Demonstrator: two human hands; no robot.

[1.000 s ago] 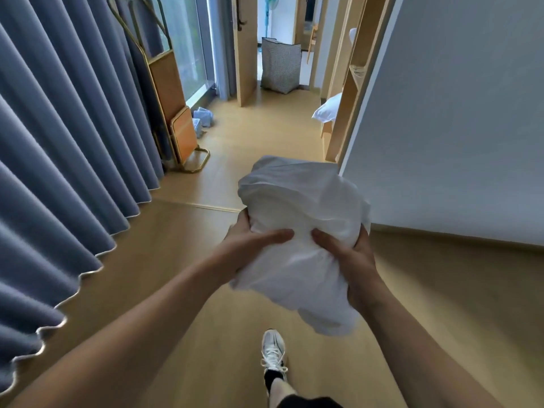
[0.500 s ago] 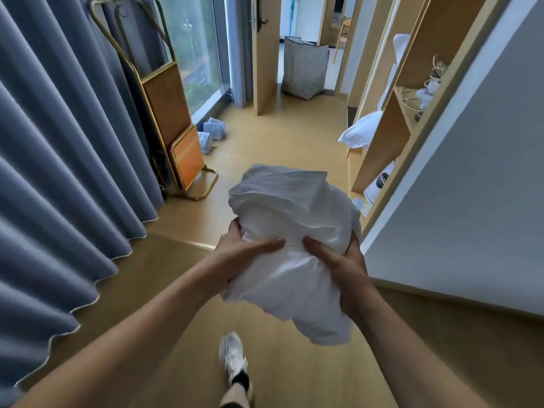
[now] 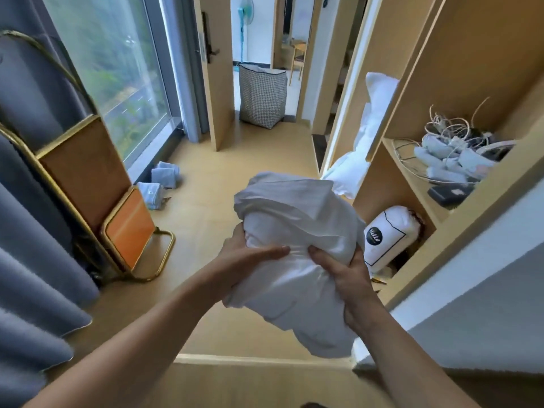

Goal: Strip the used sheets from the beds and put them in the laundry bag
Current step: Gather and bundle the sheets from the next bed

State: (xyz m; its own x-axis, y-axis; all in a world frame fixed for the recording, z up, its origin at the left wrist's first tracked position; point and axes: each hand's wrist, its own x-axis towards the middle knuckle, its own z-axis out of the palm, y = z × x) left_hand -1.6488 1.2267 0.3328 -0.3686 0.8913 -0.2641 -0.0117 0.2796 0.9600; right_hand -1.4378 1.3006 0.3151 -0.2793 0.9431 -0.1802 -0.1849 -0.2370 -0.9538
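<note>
Both hands hold one thing between them. The left hand (image 3: 250, 254) grips the near left side of the bundled white sheet (image 3: 297, 231), with the thumb laid across the cloth toward the middle, and the right hand (image 3: 341, 272) grips the near right side, its thumb pointing to the left one; the two thumbs are close together but do not touch. The bundle stands up above the hands and also hangs down under the right wrist, so its long axis goes from upper left to lower right. The laundry bag (image 3: 263, 97), checked and with its mouth open to the top, stands on the floor in the doorway, straight ahead and well apart from the hands, a little to the left of the bundle. I judge that the left hand is slightly nearer to it. The path between them is bare wooden floor (image 3: 235, 172), with a folded luggage rack (image 3: 88, 187) at the left and open shelves (image 3: 441, 178) at the right. The coming move, I think, is to carry the bundle forward to the bag.
</note>
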